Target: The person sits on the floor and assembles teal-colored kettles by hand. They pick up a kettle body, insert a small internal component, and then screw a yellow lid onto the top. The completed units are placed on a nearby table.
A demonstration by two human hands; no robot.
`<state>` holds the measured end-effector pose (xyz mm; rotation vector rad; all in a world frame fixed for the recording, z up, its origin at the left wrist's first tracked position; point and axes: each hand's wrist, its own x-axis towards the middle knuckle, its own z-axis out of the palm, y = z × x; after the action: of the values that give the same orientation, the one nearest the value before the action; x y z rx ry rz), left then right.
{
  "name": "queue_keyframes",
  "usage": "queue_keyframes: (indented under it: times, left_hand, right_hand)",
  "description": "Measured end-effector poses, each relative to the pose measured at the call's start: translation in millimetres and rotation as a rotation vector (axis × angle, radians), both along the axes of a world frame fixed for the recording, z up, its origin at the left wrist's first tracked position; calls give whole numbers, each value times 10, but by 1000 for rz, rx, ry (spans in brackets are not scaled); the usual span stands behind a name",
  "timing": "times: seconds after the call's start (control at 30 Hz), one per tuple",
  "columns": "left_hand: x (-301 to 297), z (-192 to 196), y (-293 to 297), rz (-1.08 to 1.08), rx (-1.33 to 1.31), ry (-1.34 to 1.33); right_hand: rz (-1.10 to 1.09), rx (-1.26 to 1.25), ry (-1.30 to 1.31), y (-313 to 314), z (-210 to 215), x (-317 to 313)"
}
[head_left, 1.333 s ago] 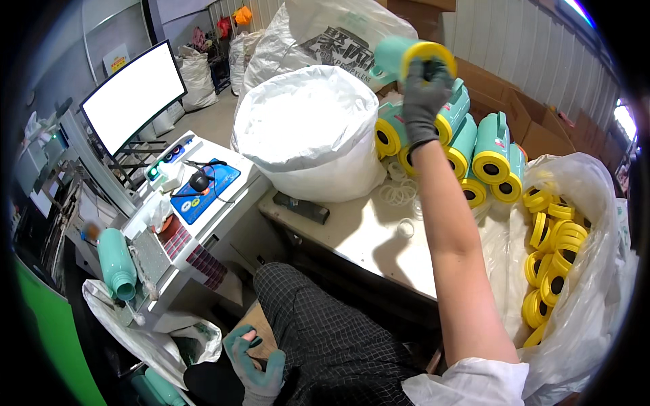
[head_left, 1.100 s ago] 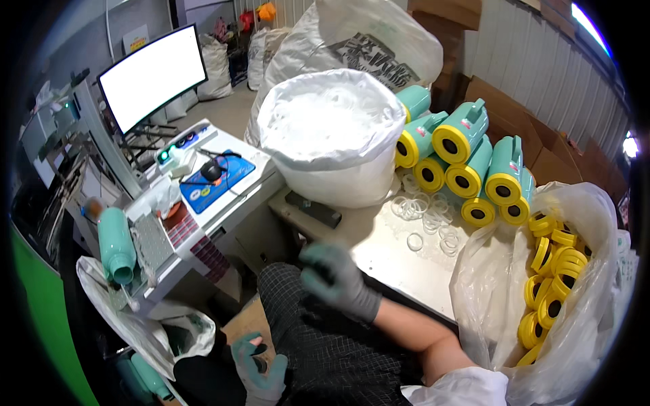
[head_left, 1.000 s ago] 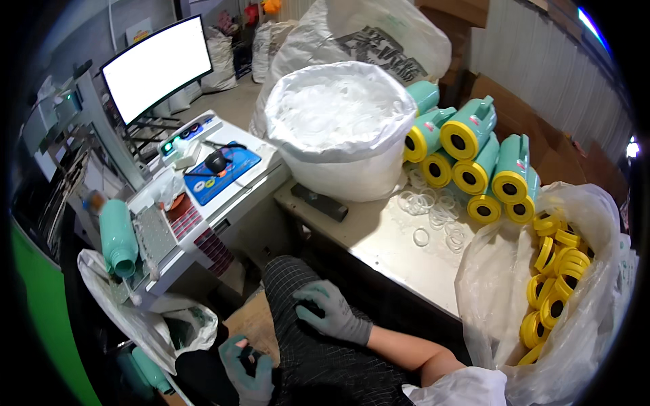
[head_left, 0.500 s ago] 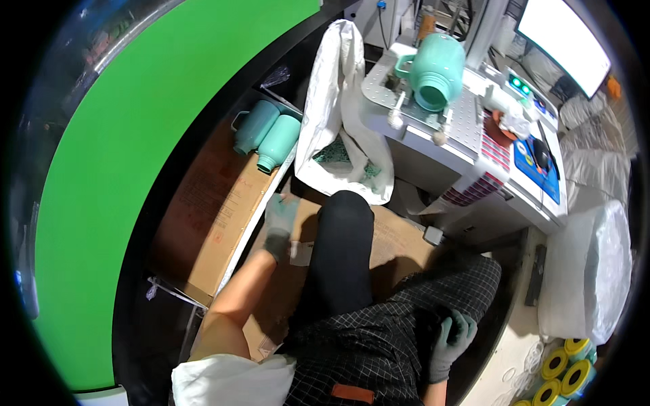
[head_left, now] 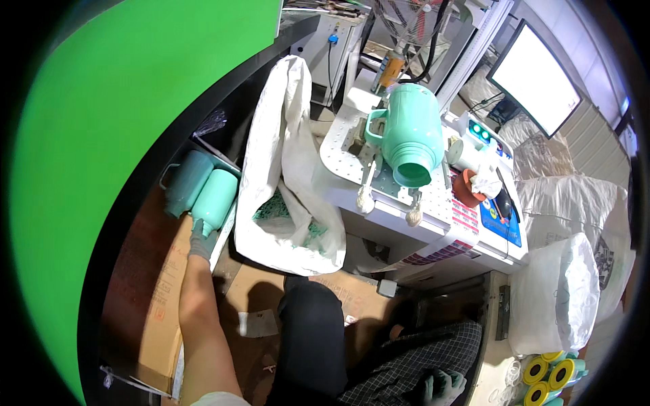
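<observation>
My gloved left hand [head_left: 200, 238] reaches down to the mint-green plastic flask body [head_left: 215, 200] lying on the low shelf, fingers closing round its lower end; a second, darker teal flask body [head_left: 183, 183] lies touching it on the far side. My gloved right hand [head_left: 439, 387] rests half-curled on my checked trouser leg, holding nothing that I can see. Above, a mint-green jug with a handle [head_left: 406, 139] sits clamped mouth-forward on the white perforated fixture plate [head_left: 338, 152], with the open white woven sack [head_left: 288, 183] hanging between shelf and bench.

The risk, as I judge it: the grip is only at the flask's end (a smooth, round shell), so it could slip, or drag its neighbour off the shelf edge.

Half a second ago the left hand lay lower, short of the shelf; it has since come up to the flask, and the view has swung slightly.
</observation>
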<state>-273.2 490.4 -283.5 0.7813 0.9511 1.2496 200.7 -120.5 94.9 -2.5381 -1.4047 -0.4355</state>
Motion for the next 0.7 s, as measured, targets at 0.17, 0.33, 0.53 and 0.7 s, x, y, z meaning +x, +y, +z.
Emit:
queue_keyframes:
  times: [0.17, 0.33, 0.53, 0.7]
  left_hand:
    - [278, 634, -26, 326, -417, -331]
    - [-93, 620, -234, 607, -72, 738]
    - [869, 2486, -2193, 800, 240, 597]
    - [1483, 3685, -3260, 830, 1160, 1160]
  right_hand:
    - [-5, -27, -22, 61, 9, -66]
    - [105, 65, 79, 207, -48, 10]
    - [237, 299, 123, 542, 247, -157]
    - [663, 466, 570, 1083, 575, -339]
